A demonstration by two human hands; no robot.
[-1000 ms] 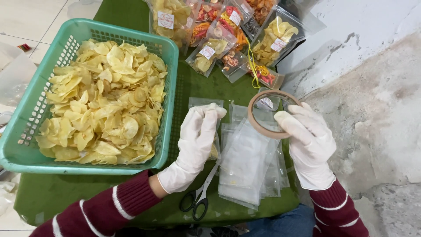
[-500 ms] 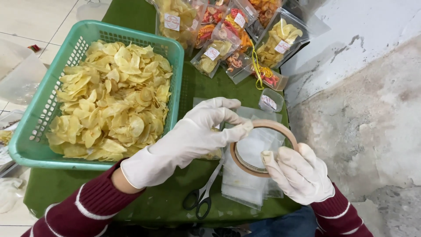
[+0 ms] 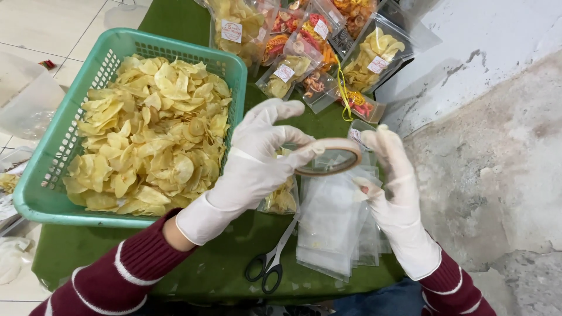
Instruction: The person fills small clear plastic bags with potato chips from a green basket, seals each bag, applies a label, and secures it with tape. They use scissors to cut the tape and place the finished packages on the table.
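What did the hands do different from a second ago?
The left hand lifted off the clear bags and moved across to pinch the tape roll, which the right hand was already holding. The basket of chips, scissors and filled packets stayed put.

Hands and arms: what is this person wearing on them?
Both hands wear thin white gloves, slightly wrinkled, reaching past the wrists: left hand, right hand. Both arms are in dark red knitted sleeves with thin white stripes: left sleeve, right sleeve.
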